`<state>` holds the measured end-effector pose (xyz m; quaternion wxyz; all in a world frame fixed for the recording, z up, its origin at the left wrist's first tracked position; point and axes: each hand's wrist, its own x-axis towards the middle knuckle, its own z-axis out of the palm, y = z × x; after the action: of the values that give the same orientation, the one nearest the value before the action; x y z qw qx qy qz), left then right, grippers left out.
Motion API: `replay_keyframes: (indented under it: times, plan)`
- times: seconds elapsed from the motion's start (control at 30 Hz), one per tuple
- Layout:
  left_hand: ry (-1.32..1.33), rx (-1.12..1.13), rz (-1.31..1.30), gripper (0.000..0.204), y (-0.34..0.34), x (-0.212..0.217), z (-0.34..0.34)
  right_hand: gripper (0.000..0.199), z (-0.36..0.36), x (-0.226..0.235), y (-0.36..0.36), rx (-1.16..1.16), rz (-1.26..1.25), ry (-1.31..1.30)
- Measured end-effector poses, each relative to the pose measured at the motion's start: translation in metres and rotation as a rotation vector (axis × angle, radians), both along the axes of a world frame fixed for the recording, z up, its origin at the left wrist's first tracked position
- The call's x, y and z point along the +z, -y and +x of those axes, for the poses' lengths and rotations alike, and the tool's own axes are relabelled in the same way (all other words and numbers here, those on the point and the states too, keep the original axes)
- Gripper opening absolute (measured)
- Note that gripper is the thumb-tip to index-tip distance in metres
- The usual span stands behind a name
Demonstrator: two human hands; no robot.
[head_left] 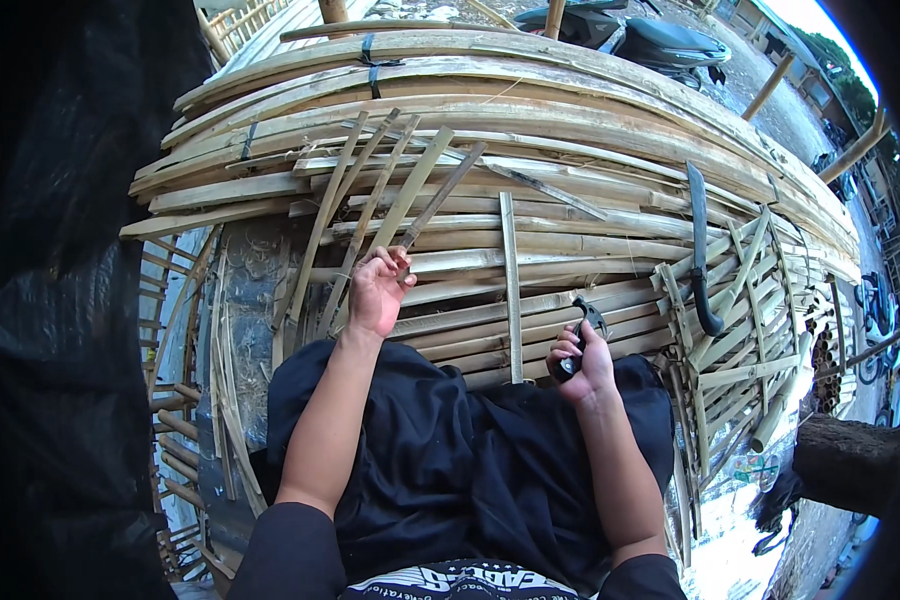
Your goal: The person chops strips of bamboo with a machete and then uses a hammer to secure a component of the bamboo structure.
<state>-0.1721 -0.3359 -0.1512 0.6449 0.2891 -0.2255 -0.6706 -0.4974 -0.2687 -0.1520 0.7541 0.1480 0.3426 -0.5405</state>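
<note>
My left hand (378, 290) is raised over my lap, its fingers closed round the lower end of a narrow brown bamboo strip (446, 193). The strip slants up and away to the right. In my right hand (584, 362) is a hammer (592, 316) with a dark curved claw; my fingers wrap its black grip close to the head. Several loose bamboo strips (375, 190) lean side by side just beyond my left hand. Between the hands, a single pale bamboo slat (511, 285) lies pointing away from me across the split bamboo (570, 245).
A machete (698, 240) with a black handle rests on the bamboo at the right. Beside it sits a lattice of nailed bamboo strips (745, 320). Long split bamboo poles (450, 45), tied with dark bands, lie across the far side. A dark sheet (70, 300) hangs at the left. Motorcycles (670, 45) stand beyond.
</note>
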Motion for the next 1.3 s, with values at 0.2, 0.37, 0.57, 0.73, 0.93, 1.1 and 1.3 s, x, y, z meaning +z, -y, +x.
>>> replay_keyframes:
  times: [0.2,0.37,0.57,0.73,0.93,1.1,1.3]
  plan:
    - [-0.003,-0.05,-0.041,0.006,-0.003,0.002,-0.001,0.035,0.0,-0.002,0.001,0.012,-0.001,-0.013]
    - [-0.004,-0.106,-0.041,0.005,-0.004,0.004,-0.004,0.035,0.001,0.001,0.0,0.003,0.0,-0.027]
    - [-0.015,-0.146,0.014,0.005,-0.007,0.012,-0.009,0.033,0.001,0.002,-0.001,0.005,-0.018,-0.003]
    - [-0.007,-0.214,-0.085,0.008,-0.008,0.012,-0.01,0.033,0.003,0.003,-0.002,0.014,0.004,-0.011]
    - [-0.058,-0.224,-0.141,0.01,-0.009,0.014,-0.011,0.033,0.004,0.001,-0.003,0.027,-0.007,-0.025]
    - [-0.076,-0.286,-0.216,0.011,-0.008,0.012,-0.009,0.032,0.005,0.002,-0.003,0.031,0.009,-0.02]
    - [0.549,-0.115,-0.083,0.014,-0.007,-0.002,-0.033,0.031,0.006,0.004,-0.002,0.029,0.008,-0.029]
